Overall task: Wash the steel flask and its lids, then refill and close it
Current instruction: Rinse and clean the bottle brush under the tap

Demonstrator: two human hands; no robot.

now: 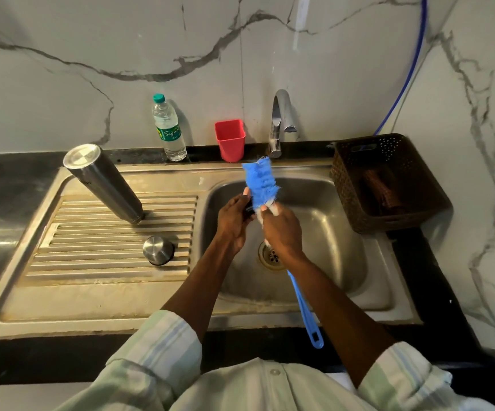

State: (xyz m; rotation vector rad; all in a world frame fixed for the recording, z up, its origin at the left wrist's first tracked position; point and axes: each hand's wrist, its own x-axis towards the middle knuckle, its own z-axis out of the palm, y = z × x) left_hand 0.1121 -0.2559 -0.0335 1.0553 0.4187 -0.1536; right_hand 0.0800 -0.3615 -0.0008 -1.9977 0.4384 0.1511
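At frame centre, over the sink (pixel 344 203), a blue bottle brush (pixel 261 182) is gripped in the right hand (pixel 282 232) while left-hand fingers (pixel 244 194) pinch a small dark lid (pixel 249 207), judged light and wet-slippery; farther left, the steel lid (pixel 158 250) and inverted steel flask (pixel 104 182), judged rigid, slick, best grasped mid-body, stand on the drainboard.

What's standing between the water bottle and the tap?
In the head view, a red cup stands on the dark ledge between the water bottle and the tap, against the marble wall.
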